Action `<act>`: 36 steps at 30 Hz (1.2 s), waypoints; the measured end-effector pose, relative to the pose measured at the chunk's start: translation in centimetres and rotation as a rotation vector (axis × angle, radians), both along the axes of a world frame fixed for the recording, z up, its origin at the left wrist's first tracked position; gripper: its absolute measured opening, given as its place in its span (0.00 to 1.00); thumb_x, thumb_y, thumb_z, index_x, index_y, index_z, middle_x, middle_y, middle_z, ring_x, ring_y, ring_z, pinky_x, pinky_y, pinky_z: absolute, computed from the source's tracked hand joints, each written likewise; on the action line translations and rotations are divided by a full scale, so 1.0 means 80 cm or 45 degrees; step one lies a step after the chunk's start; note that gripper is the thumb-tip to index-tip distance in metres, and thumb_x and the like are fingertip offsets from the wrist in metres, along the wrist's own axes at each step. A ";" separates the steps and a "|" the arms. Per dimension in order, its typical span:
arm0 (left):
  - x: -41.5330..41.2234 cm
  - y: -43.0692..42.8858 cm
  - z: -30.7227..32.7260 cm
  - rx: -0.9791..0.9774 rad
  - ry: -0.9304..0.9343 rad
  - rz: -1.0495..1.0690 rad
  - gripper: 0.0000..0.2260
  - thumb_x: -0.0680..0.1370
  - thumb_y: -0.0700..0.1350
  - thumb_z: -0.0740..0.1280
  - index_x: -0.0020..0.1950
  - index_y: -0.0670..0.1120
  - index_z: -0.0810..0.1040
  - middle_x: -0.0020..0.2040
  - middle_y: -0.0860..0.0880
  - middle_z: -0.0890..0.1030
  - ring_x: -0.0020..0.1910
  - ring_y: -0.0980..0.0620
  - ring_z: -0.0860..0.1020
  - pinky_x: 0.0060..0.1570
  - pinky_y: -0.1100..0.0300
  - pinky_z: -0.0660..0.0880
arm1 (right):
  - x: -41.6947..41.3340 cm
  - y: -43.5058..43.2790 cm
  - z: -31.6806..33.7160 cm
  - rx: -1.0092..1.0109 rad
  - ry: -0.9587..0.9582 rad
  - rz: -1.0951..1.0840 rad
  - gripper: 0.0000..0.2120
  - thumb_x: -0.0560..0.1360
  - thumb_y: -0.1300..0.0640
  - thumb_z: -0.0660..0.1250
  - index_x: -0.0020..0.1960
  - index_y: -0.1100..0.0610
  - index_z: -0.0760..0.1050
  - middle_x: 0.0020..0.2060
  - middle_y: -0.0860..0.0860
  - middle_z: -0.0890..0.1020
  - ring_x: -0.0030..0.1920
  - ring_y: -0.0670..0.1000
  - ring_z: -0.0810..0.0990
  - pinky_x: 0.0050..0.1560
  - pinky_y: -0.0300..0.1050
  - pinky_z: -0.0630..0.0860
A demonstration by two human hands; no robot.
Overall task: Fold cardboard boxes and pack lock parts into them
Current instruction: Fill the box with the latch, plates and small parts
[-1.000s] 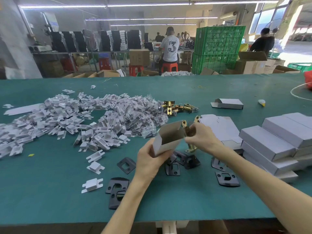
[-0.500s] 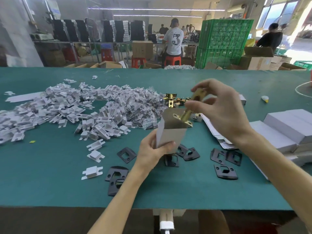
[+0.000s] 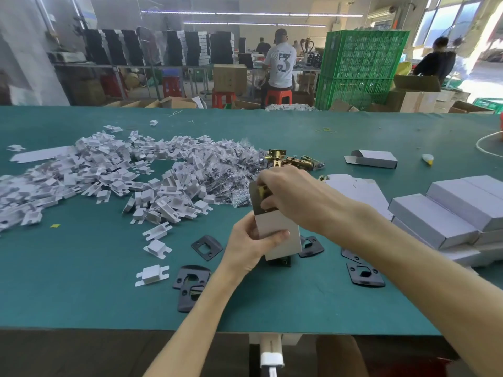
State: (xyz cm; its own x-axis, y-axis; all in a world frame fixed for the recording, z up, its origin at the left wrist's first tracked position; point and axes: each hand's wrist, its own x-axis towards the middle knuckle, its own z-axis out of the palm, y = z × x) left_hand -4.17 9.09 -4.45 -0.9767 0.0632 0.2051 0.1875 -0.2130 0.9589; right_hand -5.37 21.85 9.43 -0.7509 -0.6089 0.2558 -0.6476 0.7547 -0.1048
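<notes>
Left hand [image 3: 251, 240] grips low; right hand [image 3: 290, 195] pinches above it.

The only mark that can be read is a large dark "3" on the back of a white shirt [image 3: 280, 63] in the upper middle of the frame. A person sitting on a red stool [image 3: 278, 97], back to the camera, wears it. Smaller, fainter print crosses the numeral on the same shirt, but it is too blurred to make out. At the upper left, a blue and white panel [image 3: 86, 12] stands near the pillar, and any marking on it is too small to tell.
</notes>
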 end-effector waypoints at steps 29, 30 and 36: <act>0.000 -0.011 0.006 0.226 -0.398 -0.103 0.23 0.78 0.58 0.71 0.66 0.44 0.79 0.55 0.46 0.86 0.53 0.47 0.84 0.51 0.50 0.83 | -0.022 -0.004 -0.002 -0.185 0.068 0.033 0.10 0.83 0.62 0.59 0.63 0.57 0.74 0.57 0.52 0.81 0.55 0.53 0.80 0.57 0.50 0.77; -0.002 -0.014 0.006 0.312 -0.424 -0.038 0.23 0.79 0.60 0.69 0.66 0.45 0.79 0.54 0.47 0.87 0.52 0.48 0.85 0.49 0.51 0.83 | -0.021 0.001 -0.004 -0.340 0.084 0.036 0.11 0.83 0.61 0.61 0.64 0.58 0.74 0.58 0.52 0.81 0.55 0.52 0.80 0.58 0.47 0.76; -0.004 -0.019 0.006 0.470 -0.443 0.119 0.23 0.80 0.66 0.63 0.62 0.50 0.81 0.47 0.47 0.87 0.46 0.47 0.86 0.47 0.49 0.83 | -0.016 0.025 -0.058 -0.622 -0.238 -0.220 0.12 0.83 0.59 0.64 0.66 0.56 0.73 0.56 0.48 0.80 0.51 0.46 0.81 0.51 0.32 0.75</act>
